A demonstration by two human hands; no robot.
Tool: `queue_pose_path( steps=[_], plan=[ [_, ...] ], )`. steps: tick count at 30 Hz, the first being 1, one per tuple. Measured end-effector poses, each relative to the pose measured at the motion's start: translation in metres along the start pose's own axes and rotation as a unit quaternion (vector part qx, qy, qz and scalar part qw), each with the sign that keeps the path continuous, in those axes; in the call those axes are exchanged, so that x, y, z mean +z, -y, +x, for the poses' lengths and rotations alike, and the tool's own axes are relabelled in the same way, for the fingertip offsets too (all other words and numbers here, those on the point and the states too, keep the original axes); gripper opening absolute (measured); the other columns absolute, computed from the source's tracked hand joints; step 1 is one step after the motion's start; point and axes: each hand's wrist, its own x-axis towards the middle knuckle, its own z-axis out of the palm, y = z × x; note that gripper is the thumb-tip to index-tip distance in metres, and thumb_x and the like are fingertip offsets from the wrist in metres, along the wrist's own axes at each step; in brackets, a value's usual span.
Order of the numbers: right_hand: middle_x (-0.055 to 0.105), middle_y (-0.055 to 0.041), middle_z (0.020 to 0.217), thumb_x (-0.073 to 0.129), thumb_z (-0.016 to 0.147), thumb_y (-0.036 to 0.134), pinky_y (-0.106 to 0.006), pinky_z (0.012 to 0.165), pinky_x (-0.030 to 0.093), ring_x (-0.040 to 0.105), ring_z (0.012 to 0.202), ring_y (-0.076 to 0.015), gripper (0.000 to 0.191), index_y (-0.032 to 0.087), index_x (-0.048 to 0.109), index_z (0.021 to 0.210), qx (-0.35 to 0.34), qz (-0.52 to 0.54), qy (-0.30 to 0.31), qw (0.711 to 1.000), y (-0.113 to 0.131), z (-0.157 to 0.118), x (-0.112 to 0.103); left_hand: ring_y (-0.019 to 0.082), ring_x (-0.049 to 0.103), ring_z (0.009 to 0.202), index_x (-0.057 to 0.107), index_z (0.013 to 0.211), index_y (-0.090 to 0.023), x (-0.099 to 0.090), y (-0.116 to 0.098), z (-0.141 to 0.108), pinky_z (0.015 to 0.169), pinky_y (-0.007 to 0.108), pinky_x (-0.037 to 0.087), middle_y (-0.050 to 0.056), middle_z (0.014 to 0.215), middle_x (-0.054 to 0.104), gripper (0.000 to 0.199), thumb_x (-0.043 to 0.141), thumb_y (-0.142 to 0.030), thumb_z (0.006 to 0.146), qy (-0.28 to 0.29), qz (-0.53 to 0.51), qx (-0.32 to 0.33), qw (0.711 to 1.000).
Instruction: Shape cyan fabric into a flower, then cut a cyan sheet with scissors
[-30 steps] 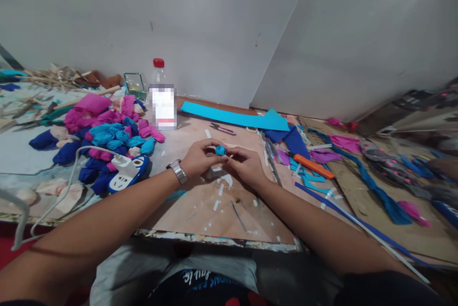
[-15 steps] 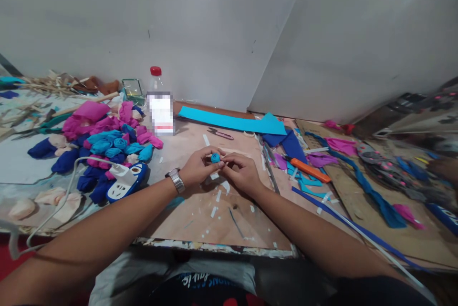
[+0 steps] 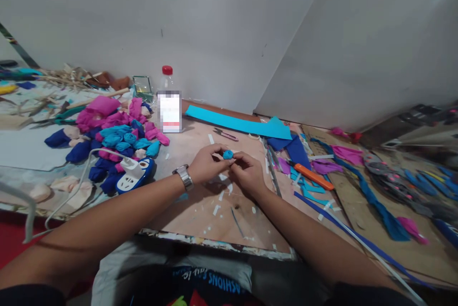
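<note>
Between my two hands is a small light-blue rolled paper flower (image 3: 228, 154), held just above the table's wooden top. My left hand (image 3: 208, 162), with a metal watch (image 3: 184, 177) on its wrist, pinches the flower from the left. From the right, the fingertips of my right hand (image 3: 247, 171) close on its lower side. The flower's underside is hidden by the fingers. Thread snips (image 3: 226, 135) lie behind my hands. Farther back stretches a light-blue paper strip (image 3: 236, 122).
Pink, blue and cream paper flowers (image 3: 123, 137) are heaped at the left beside a power strip (image 3: 133, 177) with a cord. A red-capped bottle (image 3: 168, 82) stands behind. To the right lie an orange utility knife (image 3: 314, 176), paper scraps and cardboard (image 3: 352, 196).
The view has swung slightly left, so everything sits a little farther right. My hands still hold the blue flower, and it has turned slightly in the fingers.
</note>
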Motion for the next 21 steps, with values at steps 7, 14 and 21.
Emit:
queue_pose_path(
  steps=[7,14,21],
  plan=[
    [0.071,-0.0033,0.087,0.077,0.080,0.040,-0.033,0.074,0.053,0.064,0.079,-0.0197,0.019,0.023,0.070,0.082,-0.002,0.048,0.012,0.999,0.014,0.003,0.005,0.020,0.066,0.096,0.071,0.102,-0.019,-0.010,-0.017,-0.004,0.079,0.029,0.055,0.006,0.107,0.072,0.023,0.073,-0.029,0.082,0.019,0.070,0.040,0.997],
    [0.069,-0.0039,0.081,0.078,0.080,0.046,-0.031,0.062,0.051,0.062,0.069,-0.0186,0.024,0.023,0.071,0.078,-0.043,0.012,0.080,0.996,0.040,0.002,0.014,0.022,0.066,0.098,0.070,0.109,-0.019,-0.027,-0.027,-0.024,0.084,0.035,0.055,0.009,0.111,0.072,0.029,0.075,-0.028,0.081,-0.015,0.036,0.013,0.999],
    [0.068,-0.0026,0.076,0.079,0.079,0.044,-0.028,0.056,0.047,0.058,0.059,-0.0143,0.025,0.020,0.072,0.077,-0.011,-0.013,0.109,0.994,0.053,0.023,0.042,0.026,0.050,0.130,0.042,0.144,-0.025,-0.052,-0.049,-0.089,0.100,0.041,0.051,0.013,0.146,0.048,0.065,0.072,-0.030,0.087,-0.102,0.108,0.074,0.986]
  ],
)
